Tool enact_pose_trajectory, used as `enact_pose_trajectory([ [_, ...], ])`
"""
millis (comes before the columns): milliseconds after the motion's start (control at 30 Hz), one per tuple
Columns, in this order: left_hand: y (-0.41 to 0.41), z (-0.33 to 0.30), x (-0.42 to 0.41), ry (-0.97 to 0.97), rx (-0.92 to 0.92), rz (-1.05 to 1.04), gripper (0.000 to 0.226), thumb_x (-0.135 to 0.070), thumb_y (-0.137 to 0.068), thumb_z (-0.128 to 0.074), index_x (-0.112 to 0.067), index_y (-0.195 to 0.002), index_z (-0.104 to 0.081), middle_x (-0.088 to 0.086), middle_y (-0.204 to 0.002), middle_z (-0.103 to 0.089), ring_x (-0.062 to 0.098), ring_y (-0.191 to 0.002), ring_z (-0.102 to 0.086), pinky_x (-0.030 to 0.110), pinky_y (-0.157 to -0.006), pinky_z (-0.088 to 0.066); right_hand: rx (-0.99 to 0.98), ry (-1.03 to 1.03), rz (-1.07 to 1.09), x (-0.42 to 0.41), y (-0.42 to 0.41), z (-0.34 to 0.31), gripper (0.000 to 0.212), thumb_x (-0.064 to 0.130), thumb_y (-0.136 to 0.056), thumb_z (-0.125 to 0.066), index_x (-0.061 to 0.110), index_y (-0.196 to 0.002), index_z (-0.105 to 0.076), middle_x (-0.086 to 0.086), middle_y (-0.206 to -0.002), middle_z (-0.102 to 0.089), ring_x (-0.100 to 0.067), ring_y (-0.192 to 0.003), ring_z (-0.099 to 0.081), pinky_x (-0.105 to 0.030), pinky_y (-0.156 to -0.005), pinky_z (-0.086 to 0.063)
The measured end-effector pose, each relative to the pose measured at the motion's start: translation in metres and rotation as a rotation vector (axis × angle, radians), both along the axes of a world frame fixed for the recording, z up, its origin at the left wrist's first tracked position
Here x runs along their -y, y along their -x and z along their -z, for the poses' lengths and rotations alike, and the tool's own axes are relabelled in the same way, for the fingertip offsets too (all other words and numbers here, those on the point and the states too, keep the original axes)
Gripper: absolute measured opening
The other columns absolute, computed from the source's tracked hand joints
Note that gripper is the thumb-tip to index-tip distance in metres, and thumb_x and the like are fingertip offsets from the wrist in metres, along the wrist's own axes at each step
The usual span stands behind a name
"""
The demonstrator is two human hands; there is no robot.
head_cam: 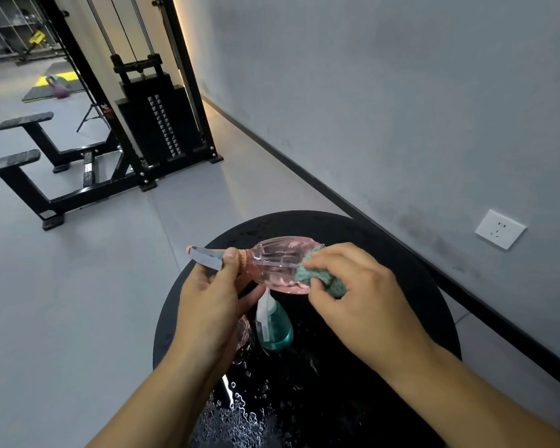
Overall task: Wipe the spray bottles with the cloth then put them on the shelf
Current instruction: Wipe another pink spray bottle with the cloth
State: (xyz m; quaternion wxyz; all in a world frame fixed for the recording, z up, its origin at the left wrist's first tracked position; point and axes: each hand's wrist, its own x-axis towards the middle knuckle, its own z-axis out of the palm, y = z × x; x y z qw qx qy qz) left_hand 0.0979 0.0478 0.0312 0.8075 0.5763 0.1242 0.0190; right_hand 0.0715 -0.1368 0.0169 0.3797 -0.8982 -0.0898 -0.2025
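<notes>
A person's two hands work over a round black worktop whose glossy surface is beaded with water droplets. The left hand grips a clear pink spray bottle at its neck, thumb laid over the grey spray head, and holds the bottle on its side in the air above the worktop, nozzle pointing left. The bottle's body is ribbed and see-through, with an orange-pink collar where the head screws on. The right hand curls its fingers round a bunched teal cloth and presses it against the base end of the pink bottle. Below the raised bottle, a second spray bottle stands on the worktop, translucent teal with a white trigger head. Just left of it, part of another pink bottle shows behind the left hand, mostly hidden. Behind the worktop, a grey wall carries a white power socket, and a black weight-stack machine stands on the grey floor beyond.
</notes>
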Motion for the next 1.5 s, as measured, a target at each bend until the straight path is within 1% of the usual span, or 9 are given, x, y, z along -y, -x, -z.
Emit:
enact_pose_trajectory([
  [200,0.0,0.005,0.003,-0.011,-0.042,-0.005,0.02,-0.022,-0.109,-0.06,-0.004,-0.115,-0.065,0.014,-0.11,-0.081,0.025,-0.097,-0.08,0.038,-0.081,-0.065,0.071,0.066,-0.051,-0.009,0.004,0.001,0.028,0.009,-0.089,-0.077,0.023,-0.113,-0.079,0.018,-0.118,-0.065,-0.001,-0.114,-0.059,-0.008,-0.101,-0.042],
  [400,-0.003,-0.005,-0.004,0.023,-0.026,-0.026,0.018,-0.021,-0.11,-0.057,-0.006,-0.1,-0.063,0.008,-0.095,-0.083,0.021,-0.089,-0.082,0.04,-0.081,-0.067,-0.023,-0.001,-0.027,0.005,-0.003,0.0,0.027,0.007,-0.09,-0.071,0.024,-0.11,-0.076,0.02,-0.113,-0.062,-0.003,-0.111,-0.061,-0.014,-0.094,-0.049],
  [600,0.0,-0.002,0.0,-0.007,-0.044,0.01,0.017,-0.021,-0.111,-0.058,-0.008,-0.102,-0.066,0.004,-0.094,-0.083,0.018,-0.087,-0.08,0.044,-0.087,-0.062,0.061,0.035,-0.088,-0.005,0.003,0.001,0.027,0.008,-0.09,-0.075,0.02,-0.114,-0.078,0.017,-0.117,-0.065,-0.003,-0.114,-0.061,-0.015,-0.102,-0.047],
  [800,-0.003,-0.006,-0.004,0.036,-0.028,-0.02,0.022,-0.024,-0.111,-0.055,-0.007,-0.102,-0.065,0.01,-0.101,-0.083,0.022,-0.096,-0.082,0.042,-0.087,-0.064,-0.021,-0.092,-0.001,0.008,-0.003,-0.004,0.026,0.008,-0.09,-0.073,0.023,-0.11,-0.077,0.021,-0.111,-0.064,0.002,-0.106,-0.063,-0.012,-0.091,-0.051],
  [900,0.0,-0.003,-0.001,0.025,-0.041,-0.012,0.024,-0.026,-0.112,-0.055,-0.005,-0.108,-0.065,0.009,-0.101,-0.083,0.02,-0.094,-0.081,0.044,-0.091,-0.062,0.014,-0.036,-0.051,-0.002,0.002,-0.003,0.026,0.009,-0.091,-0.075,0.022,-0.113,-0.078,0.02,-0.114,-0.064,0.0,-0.112,-0.061,-0.01,-0.099,-0.046],
  [1000,0.001,-0.004,-0.001,0.02,-0.036,-0.02,0.024,-0.025,-0.111,-0.055,-0.005,-0.103,-0.066,0.008,-0.096,-0.083,0.018,-0.089,-0.081,0.042,-0.088,-0.063,0.049,0.002,-0.072,-0.004,0.001,-0.001,0.028,0.008,-0.09,-0.076,0.021,-0.113,-0.079,0.018,-0.115,-0.065,-0.002,-0.114,-0.061,-0.013,-0.102,-0.045],
  [1200,-0.002,-0.009,-0.003,0.044,-0.028,-0.033,0.025,-0.024,-0.112,-0.054,-0.005,-0.1,-0.065,0.009,-0.095,-0.083,0.019,-0.087,-0.082,0.04,-0.084,-0.067,-0.042,-0.127,0.021,0.011,-0.003,-0.006,0.026,0.008,-0.09,-0.073,0.026,-0.108,-0.077,0.02,-0.111,-0.064,0.001,-0.106,-0.064,-0.007,-0.089,-0.049],
  [1367,-0.001,-0.004,0.001,-0.003,-0.042,-0.011,0.019,-0.022,-0.109,-0.06,-0.005,-0.107,-0.068,0.01,-0.101,-0.083,0.018,-0.088,-0.081,0.041,-0.085,-0.065,-0.005,-0.013,-0.077,0.0,0.003,-0.005,0.026,0.011,-0.091,-0.075,0.023,-0.114,-0.078,0.018,-0.115,-0.065,-0.001,-0.113,-0.062,-0.007,-0.1,-0.044],
  [1500,-0.003,-0.005,-0.003,0.046,-0.015,-0.046,0.02,-0.022,-0.108,-0.062,-0.003,-0.111,-0.067,0.011,-0.104,-0.082,0.021,-0.093,-0.081,0.039,-0.081,-0.068,-0.031,-0.116,-0.003,0.009,-0.002,-0.009,0.024,0.011,-0.09,-0.074,0.025,-0.11,-0.078,0.019,-0.111,-0.065,-0.001,-0.106,-0.065,-0.012,-0.09,-0.051],
])
